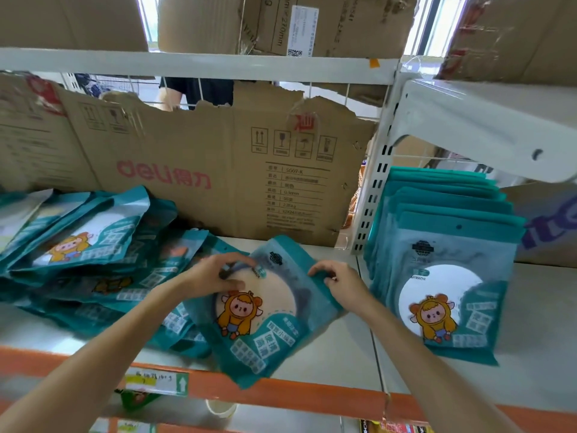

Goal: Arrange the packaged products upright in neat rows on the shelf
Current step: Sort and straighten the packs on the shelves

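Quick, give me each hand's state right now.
Left hand: fingers curled on the upper left edge of the teal mirror packet, gripping it.
Right hand: pinching the same packet's top right edge.

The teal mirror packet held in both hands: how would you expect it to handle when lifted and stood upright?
The packet, pinched by the left hand and right hand, probably stays fairly flat: a round disc shows through its window. Its glossy film looks slippery. Alone it would likely tip; the standing row has packets leaning on each other.
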The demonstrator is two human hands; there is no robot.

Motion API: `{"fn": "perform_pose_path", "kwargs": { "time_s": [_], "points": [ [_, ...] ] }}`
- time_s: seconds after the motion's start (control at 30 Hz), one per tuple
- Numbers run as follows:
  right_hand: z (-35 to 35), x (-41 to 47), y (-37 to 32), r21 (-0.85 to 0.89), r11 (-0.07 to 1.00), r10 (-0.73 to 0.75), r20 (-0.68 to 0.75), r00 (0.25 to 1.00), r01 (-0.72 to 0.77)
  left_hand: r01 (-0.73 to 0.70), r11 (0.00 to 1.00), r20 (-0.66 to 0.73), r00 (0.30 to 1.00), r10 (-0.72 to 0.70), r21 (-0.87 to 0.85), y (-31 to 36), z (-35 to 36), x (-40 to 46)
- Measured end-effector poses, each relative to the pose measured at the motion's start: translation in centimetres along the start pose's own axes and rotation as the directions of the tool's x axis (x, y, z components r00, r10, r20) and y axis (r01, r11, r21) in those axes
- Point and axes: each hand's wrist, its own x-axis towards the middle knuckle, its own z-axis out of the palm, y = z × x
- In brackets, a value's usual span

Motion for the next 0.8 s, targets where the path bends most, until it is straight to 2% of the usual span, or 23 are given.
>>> {"fn": "perform_pose_path", "kwargs": {
  "time_s": [0.07, 0.17, 0.27, 0.4, 0.5, 0.57, 0.7, 0.8],
  "points": [
    [-0.1, -0.2, -0.4, 0.053, 0.999, 0.01, -0.031, 0.999, -0.008, -0.03, 0.992, -0.057, 0.998, 0.023, -0.119, -0.1, -0.4, -0.8],
    [-0.1, -0.6, -0.5, 0.076, 0.997, -0.027, -0.079, 0.997, 0.033, -0.032, 0.944, -0.158, 0.987, -0.022, -0.329, 0.1, -0.6, -2.3],
    [0.2, -1.1, -0.3, 0.094, 0.991, -0.078, -0.145, 0.986, 0.092, -0.097, 0.906, -0.361, 0.93, -0.064, -0.412, 0.3, -0.6, -3.3],
    [0.5, -2.4, -1.0, 0.439, 0.898, -0.061, 0.024, 0.998, 0.044, -0.164, 0.876, -0.547, 0.827, -0.128, -0.454, 2.1, 0.0, -3.9],
    [0.7, -3.2, -1.6, 0.506, 0.86, -0.099, 0.039, 0.994, 0.066, -0.212, 0.858, -0.608, 0.781, -0.14, -0.469, 3.7, 1.2, -4.3],
    [0.8, -3.8, -1.7, 0.509, 0.852, -0.123, -0.031, 0.992, 0.121, -0.233, 0.836, -0.637, 0.752, -0.17, -0.497, 5.1, 2.2, -4.5],
    [-0.3, -5.6, -0.5, 0.472, 0.835, -0.175, -0.262, 0.949, 0.284, -0.283, 0.809, -0.679, 0.711, -0.183, -0.515, 8.6, 4.7, -4.6],
    [-1.9, -7.6, 1.5, 0.462, 0.815, -0.188, -0.359, 0.914, 0.349, -0.281, 0.797, -0.64, 0.75, -0.165, -0.535, 10.2, 6.5, -3.8]
  ]
}}
